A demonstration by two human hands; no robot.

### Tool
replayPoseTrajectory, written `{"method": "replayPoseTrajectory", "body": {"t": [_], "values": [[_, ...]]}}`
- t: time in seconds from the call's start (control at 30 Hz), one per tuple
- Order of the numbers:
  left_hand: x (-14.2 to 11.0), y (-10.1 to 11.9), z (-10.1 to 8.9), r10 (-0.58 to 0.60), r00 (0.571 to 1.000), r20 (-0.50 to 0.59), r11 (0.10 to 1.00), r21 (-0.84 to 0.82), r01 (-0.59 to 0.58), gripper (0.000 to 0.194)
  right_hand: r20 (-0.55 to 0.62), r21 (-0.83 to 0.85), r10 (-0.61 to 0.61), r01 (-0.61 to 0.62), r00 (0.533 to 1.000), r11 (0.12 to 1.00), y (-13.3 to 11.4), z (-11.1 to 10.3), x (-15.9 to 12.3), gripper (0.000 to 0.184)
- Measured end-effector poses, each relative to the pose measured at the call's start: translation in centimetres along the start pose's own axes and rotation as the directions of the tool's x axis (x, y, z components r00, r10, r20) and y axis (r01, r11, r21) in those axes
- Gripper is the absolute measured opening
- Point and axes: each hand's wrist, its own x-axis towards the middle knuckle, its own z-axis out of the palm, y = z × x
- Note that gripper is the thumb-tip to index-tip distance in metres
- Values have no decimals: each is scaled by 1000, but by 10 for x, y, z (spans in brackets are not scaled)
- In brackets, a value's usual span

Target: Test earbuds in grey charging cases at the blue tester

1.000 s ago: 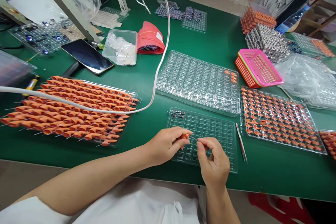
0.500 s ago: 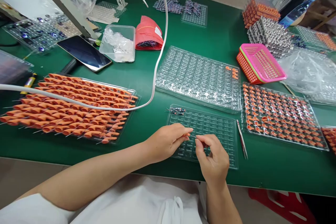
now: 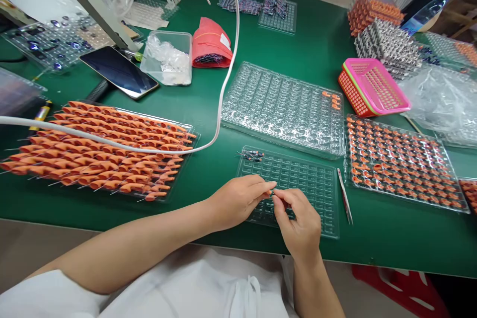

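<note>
My left hand (image 3: 238,201) and my right hand (image 3: 298,226) meet fingertip to fingertip over a small clear grid tray (image 3: 316,184) at the table's near edge. Both hands are pinched shut on one small orange-sleeved part (image 3: 271,193) with a thin wire lead; most of it is hidden by the fingers. A few dark small components (image 3: 252,155) lie at the tray's far left corner. To my left, a tray of long orange sleeved parts (image 3: 100,151) is nearest my left arm. Metal tweezers (image 3: 345,202) lie just right of the grid tray.
A large clear blister tray (image 3: 283,109) with a few orange pieces sits beyond; another full of orange pieces (image 3: 398,164) lies right. A pink basket (image 3: 372,87), phone (image 3: 118,72), plastic box (image 3: 167,57), red pouch (image 3: 210,43) and white cable (image 3: 227,79) surround them on the green table (image 3: 208,174).
My right hand has moved left toward my left hand, closing the gap so the fingertips now touch. The view has tilted slightly; the trays have not moved.
</note>
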Motion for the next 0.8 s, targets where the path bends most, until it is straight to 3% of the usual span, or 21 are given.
{"method": "replayPoseTrajectory", "body": {"t": [0.37, 0.5, 0.63, 0.8], "values": [[-6, -1, 4, 35, 999, 37, 997, 63, -37, 45, 53, 23, -37, 35, 998, 999, 1, 3, -1, 20], [1, 6, -5, -123, 991, 47, 989, -75, 126, 36, 15, 8, 4, -5, 1000, 1000, 1, 2, 1, 17], [9, 10, -15, -288, 954, 81, 920, -253, 299, 15, 15, 50, 47, -47, 999, 998, -1, -3, 1, 16], [11, 12, -18, -348, 935, 62, 848, -404, 342, 14, 54, 197, 145, -153, 988, 968, -1, -8, -4, 23]]}}
